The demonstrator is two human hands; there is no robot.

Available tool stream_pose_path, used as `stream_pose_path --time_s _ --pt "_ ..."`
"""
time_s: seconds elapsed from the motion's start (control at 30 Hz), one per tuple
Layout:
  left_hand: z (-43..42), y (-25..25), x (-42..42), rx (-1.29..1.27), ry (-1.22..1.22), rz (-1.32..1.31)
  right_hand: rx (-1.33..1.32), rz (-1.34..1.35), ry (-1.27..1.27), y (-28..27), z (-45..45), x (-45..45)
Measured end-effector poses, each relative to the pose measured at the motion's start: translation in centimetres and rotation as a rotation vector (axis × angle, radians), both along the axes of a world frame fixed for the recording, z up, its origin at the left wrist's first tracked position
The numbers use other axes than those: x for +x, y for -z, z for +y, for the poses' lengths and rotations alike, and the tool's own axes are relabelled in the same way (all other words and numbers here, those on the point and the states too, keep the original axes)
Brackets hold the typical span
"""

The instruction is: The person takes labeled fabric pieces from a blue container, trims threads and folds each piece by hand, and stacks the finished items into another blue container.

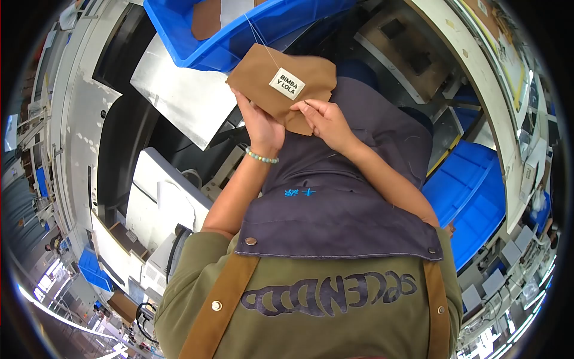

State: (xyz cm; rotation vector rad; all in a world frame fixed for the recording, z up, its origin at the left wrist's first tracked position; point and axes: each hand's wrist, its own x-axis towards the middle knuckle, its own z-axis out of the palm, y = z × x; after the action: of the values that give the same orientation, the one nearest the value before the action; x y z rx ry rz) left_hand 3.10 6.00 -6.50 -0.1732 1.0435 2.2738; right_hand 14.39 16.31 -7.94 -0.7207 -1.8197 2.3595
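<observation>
A brown fabric piece (257, 69) with a white label (287, 84) reading "BIMBA Y LOLA" is held above my lap. My left hand (262, 122) supports it from below at its lower left edge, the thumb along that edge and the other fingers hidden behind the fabric. At the lower right edge, just beneath the label, my right hand (326, 122) pinches the fabric between thumb and index finger. Thin pale threads run from the label up over the rim of a blue bin (221, 45), which holds more brown pieces (206, 19).
A shiny metal plate (179, 90) lies left of the fabric. Blue crates (469, 197) stand at the right, near a pale table edge (499, 113). A white machine (161, 185) is beside my left arm. A dark apron (341, 221) covers my lap.
</observation>
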Motion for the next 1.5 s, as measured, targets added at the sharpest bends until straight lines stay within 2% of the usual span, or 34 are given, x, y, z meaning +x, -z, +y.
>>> stream_pose_path --time_s 0.07,0.17,0.2,0.27,0.3,0.33,0.37,0.43,0.47,0.57,0.63,0.7,0.73,0.8,0.9,0.97,1.03,1.13,1.23,1.3,1.33,1.37,1.43,1.5 --pt "0.4 -2.2 1.5 -0.015 -0.063 0.042 -0.088 -0.038 -0.031 -0.1 0.0 0.0" --pt "0.0 -0.5 1.3 -0.313 0.022 0.223 -0.191 -0.054 -0.140 -0.3 0.4 0.3" --pt "-0.2 -0.1 0.8 -0.250 -0.082 0.173 -0.194 -0.034 -0.196 -0.5 0.9 0.4" --pt "-0.6 0.0 -0.9 -0.275 -0.133 0.292 -0.185 -0.007 -0.253 -1.6 2.6 0.6" --pt "-1.0 -0.2 -1.7 -0.288 -0.161 0.351 -0.172 -0.010 -0.152 -2.4 3.6 0.4" --pt "-1.8 -0.8 -2.5 -0.416 -0.108 0.469 -0.117 0.029 -0.060 -2.5 4.6 0.1" --pt "-2.4 -0.8 -3.4 -0.470 -0.067 0.725 -0.061 0.068 0.035 -2.5 5.7 -0.4" --pt "-4.2 -1.7 -5.3 -0.698 0.344 1.040 0.017 0.159 0.102 -2.6 7.5 -1.7" --pt "-4.3 -3.8 -5.1 -0.767 0.547 1.047 0.029 0.190 0.079 -3.0 8.0 -2.3" --pt "-4.0 -7.5 -4.1 -0.666 0.886 1.177 0.195 0.414 -0.017 -4.2 7.0 -4.4" --pt "-3.8 -8.9 -3.7 -0.572 1.076 1.200 0.201 0.468 -0.161 -4.7 5.8 -5.1" --pt "-4.5 -8.6 -3.6 -0.492 0.975 1.243 0.164 0.453 -0.426 -2.7 5.4 -5.1" --pt "-5.0 -9.0 -4.1 -0.599 0.994 1.225 0.386 0.304 -0.516 -2.1 5.9 -4.4" --pt "-6.1 -9.9 -5.5 -0.772 0.974 1.158 0.635 0.213 -0.572 -2.4 6.4 -3.6" --pt "-7.1 -9.8 -6.7 -0.803 0.864 1.052 0.930 0.125 -0.569 -2.7 6.9 -2.3" --pt "-7.1 -9.7 -6.9 -0.807 0.891 1.065 1.096 0.099 -0.537 -1.6 6.8 -1.8" --pt "-6.8 -9.9 -6.8 -0.769 0.907 1.113 1.138 0.071 -0.460 -0.7 6.5 -1.7" --pt "-7.4 -10.1 -7.5 -0.865 0.772 1.177 1.186 0.006 -0.388 -0.6 6.5 -0.8" --pt "-8.1 -10.5 -8.8 -1.126 0.458 1.083 1.254 -0.040 -0.354 -1.4 6.9 0.5" --pt "-7.5 -10.3 -9.2 -1.167 0.196 1.130 1.286 -0.018 -0.398 -3.3 6.6 1.2" --pt "-6.6 -10.2 -8.9 -1.078 0.106 1.185 1.313 0.052 -0.448 -3.6 6.0 1.3" --pt "-5.8 -9.5 -8.6 -1.032 0.097 1.170 1.339 0.124 -0.498 -4.0 5.2 1.1" --pt "-3.6 -8.5 -6.9 -1.118 0.203 1.256 1.324 0.204 -0.587 -5.3 2.9 0.8" --pt "-0.7 -7.2 -4.5 -0.999 0.317 1.225 1.255 0.368 -0.634 -5.5 0.9 0.3"
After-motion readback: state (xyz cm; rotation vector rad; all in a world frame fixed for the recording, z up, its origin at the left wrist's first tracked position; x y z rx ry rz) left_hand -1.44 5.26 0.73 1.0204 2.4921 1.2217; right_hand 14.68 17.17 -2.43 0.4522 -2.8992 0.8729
